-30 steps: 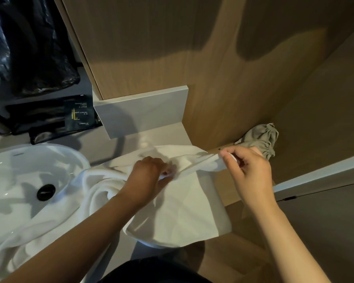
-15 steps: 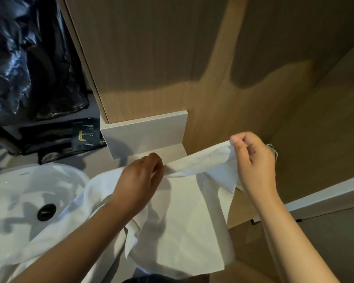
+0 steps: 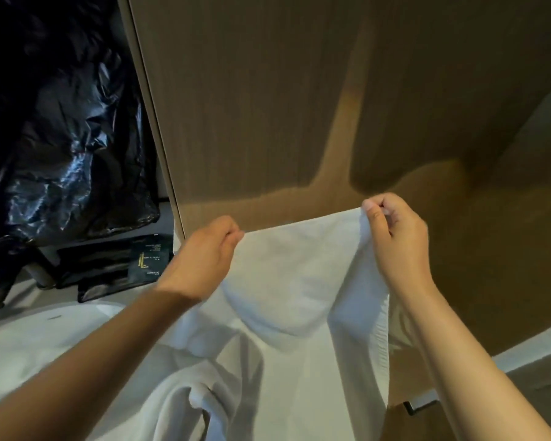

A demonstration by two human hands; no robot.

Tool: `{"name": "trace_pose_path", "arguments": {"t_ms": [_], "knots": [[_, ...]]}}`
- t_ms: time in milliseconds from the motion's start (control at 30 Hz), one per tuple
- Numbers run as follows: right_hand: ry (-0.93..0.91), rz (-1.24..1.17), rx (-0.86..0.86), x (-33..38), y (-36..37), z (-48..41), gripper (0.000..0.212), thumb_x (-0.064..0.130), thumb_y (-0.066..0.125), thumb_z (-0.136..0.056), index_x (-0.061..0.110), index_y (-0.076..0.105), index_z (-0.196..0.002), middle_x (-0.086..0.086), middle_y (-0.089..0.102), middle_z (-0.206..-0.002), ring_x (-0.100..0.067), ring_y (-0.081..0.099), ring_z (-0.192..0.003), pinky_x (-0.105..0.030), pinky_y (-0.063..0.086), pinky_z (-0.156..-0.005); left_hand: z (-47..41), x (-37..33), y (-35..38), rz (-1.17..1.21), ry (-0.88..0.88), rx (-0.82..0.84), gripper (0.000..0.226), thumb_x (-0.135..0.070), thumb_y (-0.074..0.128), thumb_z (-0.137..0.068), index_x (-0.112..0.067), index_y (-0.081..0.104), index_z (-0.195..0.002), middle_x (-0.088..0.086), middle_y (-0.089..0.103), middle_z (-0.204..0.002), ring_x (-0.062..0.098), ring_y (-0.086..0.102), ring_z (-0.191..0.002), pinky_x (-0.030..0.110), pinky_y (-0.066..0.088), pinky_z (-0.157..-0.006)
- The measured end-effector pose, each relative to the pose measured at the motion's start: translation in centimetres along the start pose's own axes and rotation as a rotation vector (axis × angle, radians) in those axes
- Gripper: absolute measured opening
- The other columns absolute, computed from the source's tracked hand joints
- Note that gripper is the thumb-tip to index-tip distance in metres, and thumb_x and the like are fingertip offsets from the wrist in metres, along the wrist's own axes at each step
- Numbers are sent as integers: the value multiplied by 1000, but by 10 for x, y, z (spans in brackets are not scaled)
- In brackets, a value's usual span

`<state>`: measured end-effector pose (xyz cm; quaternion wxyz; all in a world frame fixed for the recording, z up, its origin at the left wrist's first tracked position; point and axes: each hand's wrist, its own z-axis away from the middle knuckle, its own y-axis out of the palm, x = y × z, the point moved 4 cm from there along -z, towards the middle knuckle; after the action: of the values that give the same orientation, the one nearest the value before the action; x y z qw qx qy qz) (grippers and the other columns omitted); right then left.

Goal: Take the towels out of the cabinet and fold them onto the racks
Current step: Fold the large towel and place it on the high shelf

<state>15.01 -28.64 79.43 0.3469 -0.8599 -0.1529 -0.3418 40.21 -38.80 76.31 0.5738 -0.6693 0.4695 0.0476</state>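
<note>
A large white towel (image 3: 287, 281) hangs stretched between my two hands in front of a wooden cabinet panel (image 3: 268, 106). My left hand (image 3: 207, 249) pinches the towel's top edge at the left. My right hand (image 3: 395, 237) pinches the top edge at the right, slightly higher. The towel's lower part droops in folds and bunches over the white sink (image 3: 29, 351) at the bottom left. No rack is in view.
A black plastic bag (image 3: 61, 138) fills the upper left. Below it lie dark packets (image 3: 115, 268) on the counter beside the sink. A pale ledge (image 3: 528, 348) and a small metal handle (image 3: 420, 404) sit at the lower right.
Both hands have risen and moved apart, lifting the towel's top edge up and pulling it taut. The view has tilted upward, hiding the grey cloth seen before.
</note>
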Motion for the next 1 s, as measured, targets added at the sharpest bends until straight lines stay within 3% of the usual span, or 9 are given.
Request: {"name": "trace_pose_path", "arguments": {"t_ms": [167,300,433,533,633,767,833,933,1000], "knots": [[-89,-17,-163,25,-16,-45,15,29,47,-103,26,58,-93,18,58,-80,-3,58,-80,-7,40,-60,-50,-48,-63,-13,193,-202,20,-18,51,-97,-17,50,-77,-13,50,-68,-7,50,-72,8,34,-61],[-134,-74,-243,44,-24,-51,16,32,48,-102,27,59,-92,20,58,-83,0,57,-84,-6,40,-65,-56,-72,-80,-40,288,-273,18,-17,54,-97,-19,53,-78,-20,48,-69,-6,48,-68,14,31,-60],[-177,-117,-14,44,-1,-18,12,31,58,-97,24,63,-88,14,62,-80,-9,62,-80,-25,51,-64,-33,-59,-44,-3,231,-116,16,-12,55,-96,-9,57,-80,-8,52,-72,10,45,-69,15,32,-62],[-127,-147,196,37,25,13,5,39,64,-91,35,65,-93,22,66,-91,-3,64,-91,-15,52,-71,-17,-46,-24,51,153,-50,19,-16,52,-97,-17,53,-79,-11,52,-74,4,50,-76,11,35,-65],[-87,-144,336,31,42,31,28,53,61,-87,47,60,-114,41,59,-104,11,56,-105,-6,45,-84,-6,-37,-14,70,128,-27,20,-18,53,-97,-22,52,-78,-12,53,-74,1,51,-77,12,35,-65],[-103,-114,501,32,54,37,44,51,61,-89,49,52,-132,44,56,-91,5,58,-92,-7,45,-80,1,-35,-12,81,147,29,16,-22,53,-97,-21,56,-81,-9,54,-77,4,51,-75,24,41,-69],[-137,-72,553,36,58,35,36,46,61,-92,49,57,-127,40,59,-90,1,59,-89,-10,47,-75,4,-36,-11,92,165,49,16,-23,53,-96,-19,58,-82,-7,54,-77,7,51,-76,27,42,-70],[-178,-51,543,40,59,30,7,39,61,-94,39,68,-93,24,64,-83,-5,59,-81,-20,47,-67,9,-36,-10,116,181,66,16,-25,56,-96,-24,58,-80,-10,55,-78,7,52,-78,25,42,-68],[-194,-34,518,39,58,30,15,36,59,-95,32,66,-83,17,64,-80,-7,60,-79,-25,48,-66,14,-31,-9,166,171,79,14,-31,59,-94,-30,58,-80,-13,57,-78,6,54,-80,20,41,-67]]}}
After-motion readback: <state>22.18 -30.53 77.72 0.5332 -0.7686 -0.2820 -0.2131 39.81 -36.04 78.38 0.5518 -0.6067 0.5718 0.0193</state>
